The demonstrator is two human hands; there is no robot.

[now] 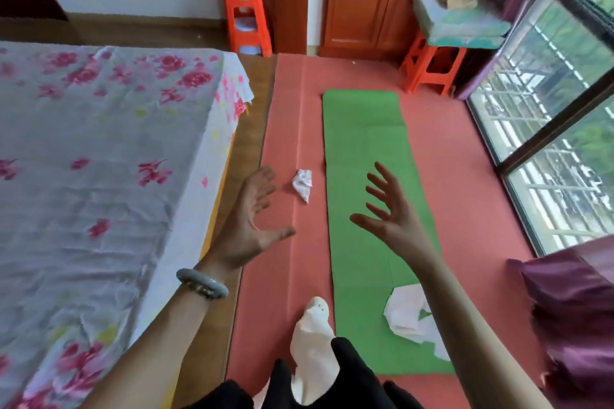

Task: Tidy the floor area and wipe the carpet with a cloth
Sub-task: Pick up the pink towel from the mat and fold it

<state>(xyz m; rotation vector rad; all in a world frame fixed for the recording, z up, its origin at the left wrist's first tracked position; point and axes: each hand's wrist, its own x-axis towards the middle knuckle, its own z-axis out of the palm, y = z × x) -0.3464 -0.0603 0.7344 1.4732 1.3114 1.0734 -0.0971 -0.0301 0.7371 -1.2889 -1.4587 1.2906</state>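
Fingers [260, 176] of the left hand [249, 222] are spread wide and empty, like those of the right hand [392, 212]. Crumpled white cloth [303, 183] lies on the red carpet [279, 276] just right of the left fingertips, between the hands, nearer the left, its long axis running away from the person.

Head-worn, forward-down over carpet [448, 176], seemingly standing-height

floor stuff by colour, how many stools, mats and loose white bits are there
orange stools: 2
green mat: 1
white crumpled pieces: 2, one on the red carpet, one on the near end of the mat
total: 5
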